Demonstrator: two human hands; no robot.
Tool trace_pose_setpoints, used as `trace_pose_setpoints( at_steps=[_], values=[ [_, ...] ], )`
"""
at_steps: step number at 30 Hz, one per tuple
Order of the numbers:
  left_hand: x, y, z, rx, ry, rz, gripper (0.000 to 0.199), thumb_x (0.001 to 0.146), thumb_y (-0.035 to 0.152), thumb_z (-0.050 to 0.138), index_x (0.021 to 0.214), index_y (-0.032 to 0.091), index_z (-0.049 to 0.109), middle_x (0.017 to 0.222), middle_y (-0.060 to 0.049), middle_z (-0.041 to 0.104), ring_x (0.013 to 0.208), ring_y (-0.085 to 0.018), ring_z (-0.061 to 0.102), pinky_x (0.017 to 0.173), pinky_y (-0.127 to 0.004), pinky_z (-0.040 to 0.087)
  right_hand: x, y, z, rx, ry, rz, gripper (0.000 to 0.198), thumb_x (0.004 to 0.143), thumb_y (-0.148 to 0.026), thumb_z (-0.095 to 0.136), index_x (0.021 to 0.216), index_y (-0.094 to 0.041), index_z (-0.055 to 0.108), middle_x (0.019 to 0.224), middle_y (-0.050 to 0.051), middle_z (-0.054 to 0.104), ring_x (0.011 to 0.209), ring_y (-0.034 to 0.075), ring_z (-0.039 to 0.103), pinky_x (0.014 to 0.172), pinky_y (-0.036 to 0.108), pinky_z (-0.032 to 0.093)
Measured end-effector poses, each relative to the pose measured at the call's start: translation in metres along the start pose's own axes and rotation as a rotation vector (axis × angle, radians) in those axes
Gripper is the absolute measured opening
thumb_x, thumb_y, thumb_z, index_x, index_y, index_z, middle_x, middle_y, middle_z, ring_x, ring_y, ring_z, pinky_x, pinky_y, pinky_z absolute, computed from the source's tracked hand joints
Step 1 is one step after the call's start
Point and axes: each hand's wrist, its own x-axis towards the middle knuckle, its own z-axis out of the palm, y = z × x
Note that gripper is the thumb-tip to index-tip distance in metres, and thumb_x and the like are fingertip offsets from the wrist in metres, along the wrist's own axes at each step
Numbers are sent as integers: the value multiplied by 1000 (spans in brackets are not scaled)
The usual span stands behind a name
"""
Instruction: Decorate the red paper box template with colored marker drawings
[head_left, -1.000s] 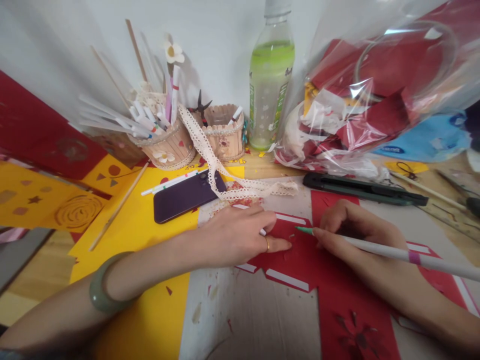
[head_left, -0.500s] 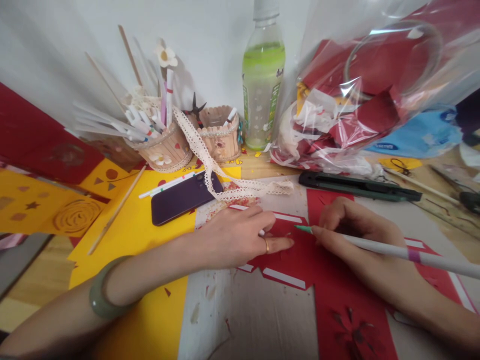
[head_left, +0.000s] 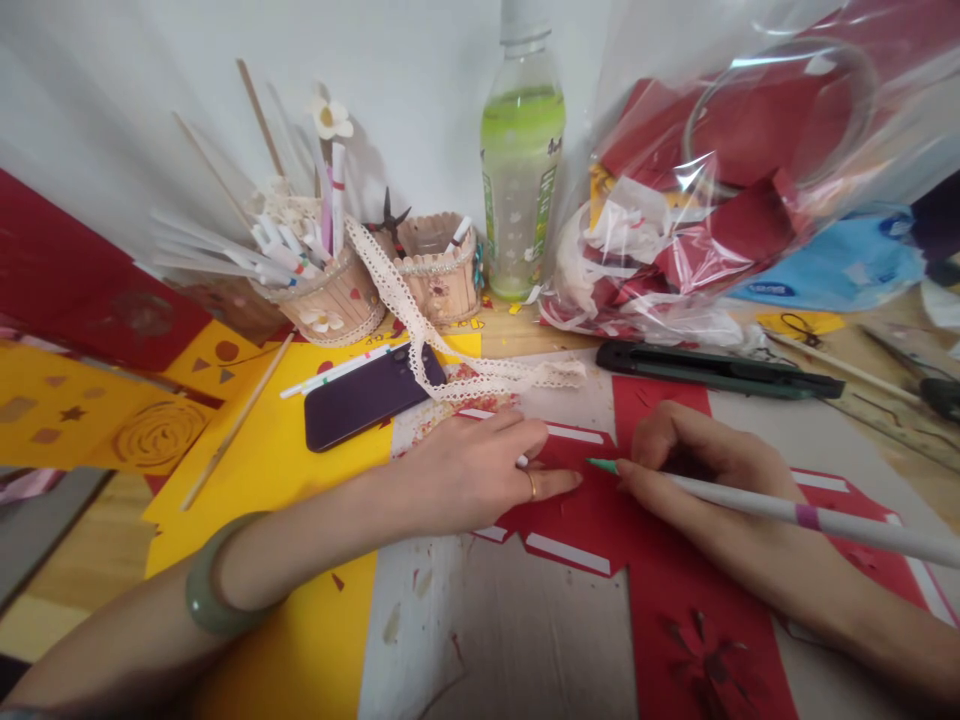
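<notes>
My right hand (head_left: 697, 490) is closed around a white felt-tip pen (head_left: 750, 502) with a purple band. The pen's green tip points left, at or just above a cut red paper piece (head_left: 570, 520); contact cannot be made out. White strips (head_left: 568, 553) line edges of that piece. My left hand (head_left: 480, 472) rests on its left part, fingers bent, a ring on one and a green bangle (head_left: 214, 575) on the wrist. A small white rounded end (head_left: 522, 461) shows between the fingers; the rest of it is hidden.
Behind my hands lie a dark phone (head_left: 367, 403), lace ribbon (head_left: 502, 378) and a utility knife (head_left: 720, 370). Two wooden holders (head_left: 330, 300), a green-labelled bottle (head_left: 523, 180) and a clear bag of scraps (head_left: 697, 230) stand along the wall. Yellow paper (head_left: 300, 650) covers the left.
My right hand and the pen have shifted slightly left, with the green tip a touch lower on the red paper. My left hand has stayed nearly still.
</notes>
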Motion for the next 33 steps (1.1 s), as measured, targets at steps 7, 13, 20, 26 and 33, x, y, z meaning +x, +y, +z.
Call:
trace_pose_setpoints(
  at_steps=[7,13,20,26,33],
  values=[
    [-1,-2,5,-7,56,4,21,94,28,46,111,32,57,80,0,45,76,-16,44,49,-25,24,0,3,0,-69,-28,-56,19,77,-20,53,61,-24,43,54,-5,48,47,11,41,40,23,30],
    [0,-2,-1,6,21,19,23,95,24,43,114,29,56,78,0,45,77,-17,45,49,-26,26,-1,2,0,-97,-47,-53,20,78,-21,52,62,-24,42,52,-6,46,45,10,39,39,22,29],
    [0,-1,-1,20,6,15,22,95,25,43,112,29,57,78,-1,46,78,-16,45,49,-25,26,0,3,-1,-88,-74,-53,21,77,-21,53,60,-23,42,51,-6,45,44,10,40,39,22,30],
    [1,-1,1,1,29,14,22,94,24,44,109,28,60,77,0,46,74,-16,44,51,-25,28,-1,7,-2,-94,-68,-40,22,78,-22,54,60,-23,43,53,-6,48,47,11,42,41,23,31],
    [2,-6,-3,-268,80,-38,34,93,14,34,104,19,65,77,-3,51,70,-14,47,62,-24,41,-1,3,-1,-55,-76,-44,22,79,-22,55,60,-23,43,56,-5,49,48,11,42,42,23,31]
  ],
)
